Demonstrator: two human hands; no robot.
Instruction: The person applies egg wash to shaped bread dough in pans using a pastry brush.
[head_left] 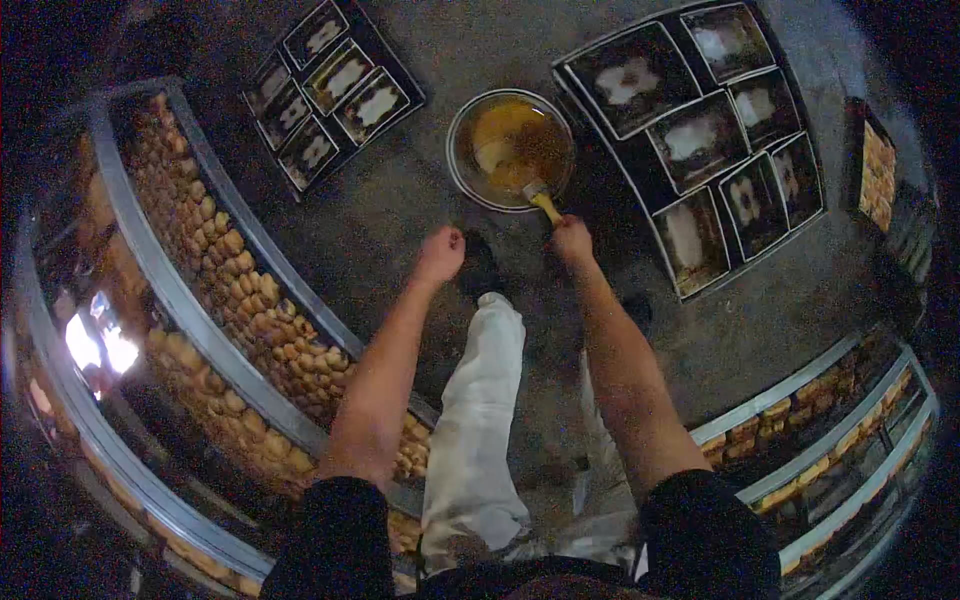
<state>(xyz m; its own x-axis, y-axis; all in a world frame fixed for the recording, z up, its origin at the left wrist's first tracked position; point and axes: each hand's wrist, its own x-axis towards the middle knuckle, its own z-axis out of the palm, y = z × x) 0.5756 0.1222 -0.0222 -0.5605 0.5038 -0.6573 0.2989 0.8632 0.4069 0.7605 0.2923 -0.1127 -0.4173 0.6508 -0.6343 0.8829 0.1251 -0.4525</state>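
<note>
- Flat brush (540,197), yellow-handled: bristle end inside rim of bowl (451,160) of amber liquid (503,132); likely light, stiff-handled, soft-tipped, perhaps slippery; best held by handle.
- Right hand (572,240): clamped on brush handle.
- Left hand (440,254): fingers curled, near bowl; whether closed, cannot tell.

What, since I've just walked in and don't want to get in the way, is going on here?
A person's right hand grips a brush, its head at the near edge of a bowl of golden liquid. The left hand is loosely curled, with nothing visible in it. Dark trays lie on both sides of the bowl, and a rack at the left holds what look like rolls.
</note>
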